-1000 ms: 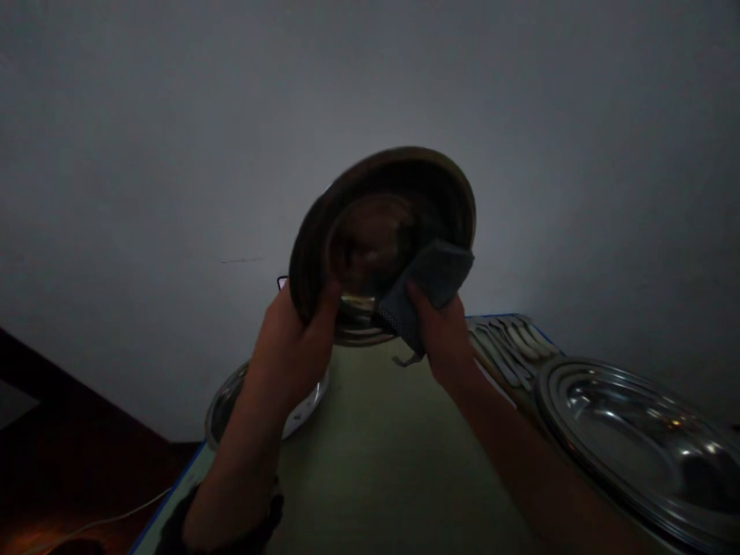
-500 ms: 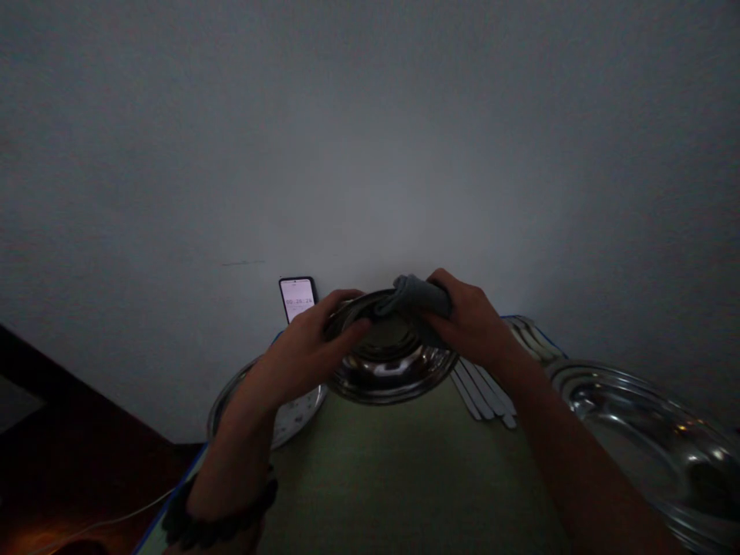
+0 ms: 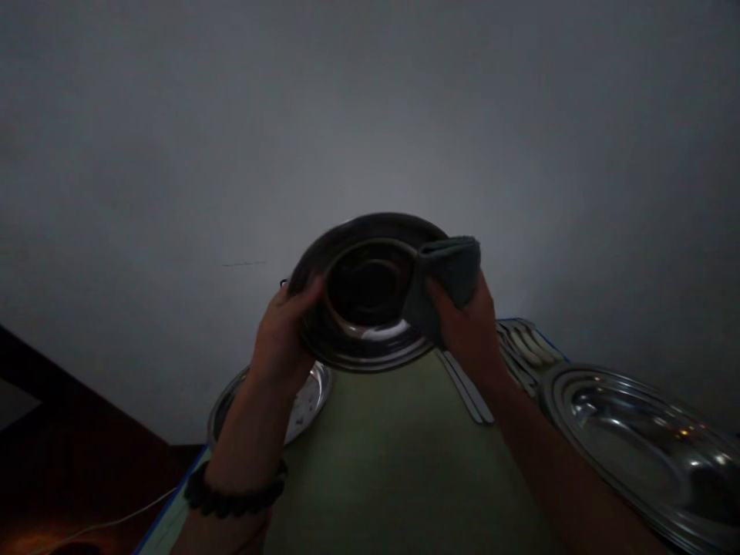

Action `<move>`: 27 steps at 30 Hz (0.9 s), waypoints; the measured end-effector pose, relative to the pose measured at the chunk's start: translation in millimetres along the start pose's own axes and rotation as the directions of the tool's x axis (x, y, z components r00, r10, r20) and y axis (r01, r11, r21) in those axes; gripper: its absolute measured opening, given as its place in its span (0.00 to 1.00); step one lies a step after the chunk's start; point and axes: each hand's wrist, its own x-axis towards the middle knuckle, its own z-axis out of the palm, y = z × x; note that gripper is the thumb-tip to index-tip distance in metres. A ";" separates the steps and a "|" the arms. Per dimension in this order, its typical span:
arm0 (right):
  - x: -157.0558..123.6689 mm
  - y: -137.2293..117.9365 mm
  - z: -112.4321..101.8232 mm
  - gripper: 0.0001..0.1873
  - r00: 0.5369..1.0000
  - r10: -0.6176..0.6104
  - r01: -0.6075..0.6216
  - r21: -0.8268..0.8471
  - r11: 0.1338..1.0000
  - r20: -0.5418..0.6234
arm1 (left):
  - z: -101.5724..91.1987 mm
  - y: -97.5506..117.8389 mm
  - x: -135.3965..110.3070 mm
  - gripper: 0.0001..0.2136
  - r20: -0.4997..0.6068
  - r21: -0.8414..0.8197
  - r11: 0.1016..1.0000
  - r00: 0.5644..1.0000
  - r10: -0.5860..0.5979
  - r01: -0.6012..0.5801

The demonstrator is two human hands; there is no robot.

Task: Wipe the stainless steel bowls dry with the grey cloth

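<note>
- Bracelet [image 3: 237, 494], one: dark, beaded or bumpy in outline, worn on the left wrist.
- Cable [image 3: 116, 523], one: thin, pale, curving across the dark area at near left.
- Surface [image 3: 393, 462], one: dull green top, finely textured, with a blue edge showing at left and at far right.
- Oval-looking metal dish [image 3: 630, 455], at right: polished, wide stepped rim, sunken centre, bright reflections; parallel edges beneath the rim, so the count of pieces cannot be told.
- Shallow metal dish [image 3: 312, 397], one: at left, shiny, partly hidden behind the left forearm, its pale inside marked with small dark spots.
- Flat metal strips [image 3: 469, 393], at least two: long, smooth, round-ended, lying just left of the right forearm, upper ends hidden.
- Left hand [image 3: 283, 335], one: clamped on the raised dish's left edge, thumb over the inner side.
- Right hand [image 3: 471, 327], one: closed on the cloth, thumb across its front.
- Raised dish [image 3: 371, 285], one: polished metal, rounded, ringed rim, dark recessed centre; held tilted above the surface, between the hands.
- Cloth [image 3: 448, 281], one: grey-green, soft, folded, lying against the raised dish's right side.
- Cutlery [image 3: 535, 345], several: slender metal pieces side by side at far right, too dim to count.
- Wall [image 3: 370, 116], one: plain grey, matt, with a thin dark line at left.
</note>
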 end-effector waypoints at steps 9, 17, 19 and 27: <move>18.9 9.0 -24.7 0.16 0.906 0.111 -0.056 -0.144 0.988 0.409 | -23.3 13.6 -10.8 0.26 0.456 0.407 0.911 0.848 -0.269 0.070; 8.4 -11.3 -20.2 0.11 0.832 -0.242 0.424 -0.293 0.857 0.499 | -3.1 9.4 -19.2 0.23 0.549 0.695 0.704 0.738 -0.391 -0.144; 7.6 -5.1 -17.0 0.12 0.877 -0.245 0.394 -0.326 0.860 0.413 | -2.8 11.8 -20.4 0.23 0.534 0.641 0.762 0.767 -0.356 -0.093; -2.4 18.5 1.7 0.20 0.987 0.107 -0.074 -0.256 0.964 0.116 | -2.0 3.4 -8.5 0.23 0.232 0.401 0.915 0.971 -0.049 -0.050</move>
